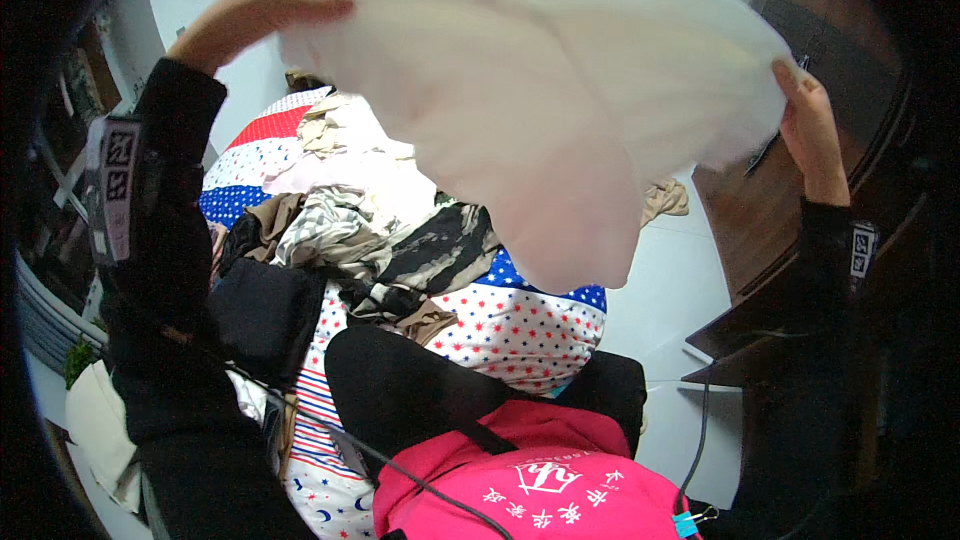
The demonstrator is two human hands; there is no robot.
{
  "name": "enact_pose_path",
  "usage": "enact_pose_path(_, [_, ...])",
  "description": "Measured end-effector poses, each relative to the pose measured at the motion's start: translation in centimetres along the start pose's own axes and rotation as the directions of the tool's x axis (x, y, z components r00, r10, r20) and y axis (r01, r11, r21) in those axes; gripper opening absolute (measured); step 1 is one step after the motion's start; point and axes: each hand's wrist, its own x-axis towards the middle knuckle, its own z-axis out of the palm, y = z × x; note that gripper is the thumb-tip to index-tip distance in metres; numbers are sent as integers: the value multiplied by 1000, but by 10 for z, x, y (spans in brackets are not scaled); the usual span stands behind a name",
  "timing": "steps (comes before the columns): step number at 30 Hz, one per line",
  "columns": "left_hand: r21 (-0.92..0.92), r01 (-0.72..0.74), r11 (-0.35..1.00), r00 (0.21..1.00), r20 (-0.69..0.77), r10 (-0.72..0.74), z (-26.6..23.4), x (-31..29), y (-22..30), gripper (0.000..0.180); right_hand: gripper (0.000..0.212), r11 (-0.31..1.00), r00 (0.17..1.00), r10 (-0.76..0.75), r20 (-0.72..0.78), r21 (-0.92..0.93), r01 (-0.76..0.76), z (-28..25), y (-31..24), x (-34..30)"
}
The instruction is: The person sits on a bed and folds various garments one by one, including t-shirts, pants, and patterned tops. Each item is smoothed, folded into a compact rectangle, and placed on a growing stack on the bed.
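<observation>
A wide white cloth (560, 90) hangs stretched between my raised hands, its lower part falling to a rounded point. What kind of garment or linen it is, I cannot make out. My left hand (270, 5) pinches its upper left edge between thumb and fingers. On the far right side, my right hand (812, 130) grips the other end, thumb on top of the fabric. The cloth is slightly blurred and hides part of what lies behind it.
Below is a bed or cushion with a star-patterned cover (510, 330). Heaped on it are a striped grey-white garment (335, 225), a black patterned garment (440, 250) and pale clothes (350, 145). A black item (265, 320) lies near my left arm. Brown wooden furniture (770, 210) stands right.
</observation>
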Motion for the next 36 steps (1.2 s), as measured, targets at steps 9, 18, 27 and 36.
enact_pose_path(9, [451,-177,875,965,253,65,97,82,-5,23,27,894,952,307,2,-345,-288,9,82,-7])
enact_pose_path(18, [803,-116,585,881,-188,434,81,108,15,8,26,972,977,190,-99,-121,-202,1,85,41])
enact_pose_path(27, [422,-211,882,964,237,117,201,-212,59,8,18,957,956,-7,293,-275,91,49,136,-174])
enact_pose_path(36, [163,-37,986,911,410,-34,295,-343,69,8,13,632,371,694,617,-274,-725,132,241,-242])
